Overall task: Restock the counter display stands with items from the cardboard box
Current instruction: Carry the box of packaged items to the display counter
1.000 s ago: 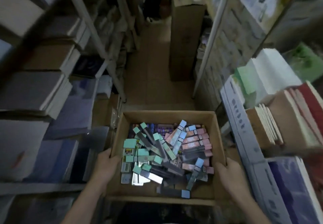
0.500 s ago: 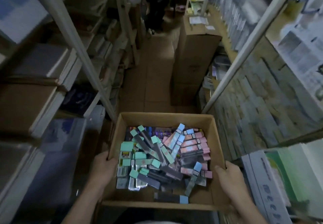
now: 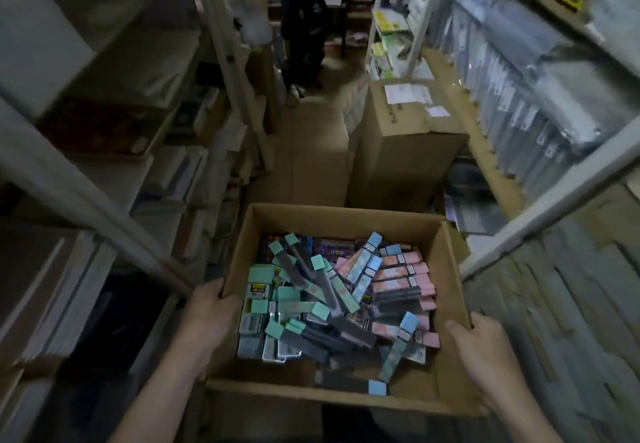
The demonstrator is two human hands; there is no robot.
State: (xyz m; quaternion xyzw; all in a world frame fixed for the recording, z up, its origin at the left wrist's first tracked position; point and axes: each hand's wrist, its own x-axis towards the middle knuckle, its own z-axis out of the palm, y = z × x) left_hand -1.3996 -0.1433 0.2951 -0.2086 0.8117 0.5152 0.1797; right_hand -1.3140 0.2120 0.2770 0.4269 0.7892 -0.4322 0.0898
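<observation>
Open cardboard box (image 3: 346,224) held low in a narrow stockroom aisle between 2 shelving racks (image 3: 86,200). The left hand (image 3: 207,318) grips the box's left wall, thumb hooked over the rim; the right hand (image 3: 485,356) grips the right wall likewise. Inside lies a loose heap of slim packs (image 3: 332,304) with green, blue and pink ends. A taller sealed carton (image 3: 398,152) stands on the floor just ahead.
</observation>
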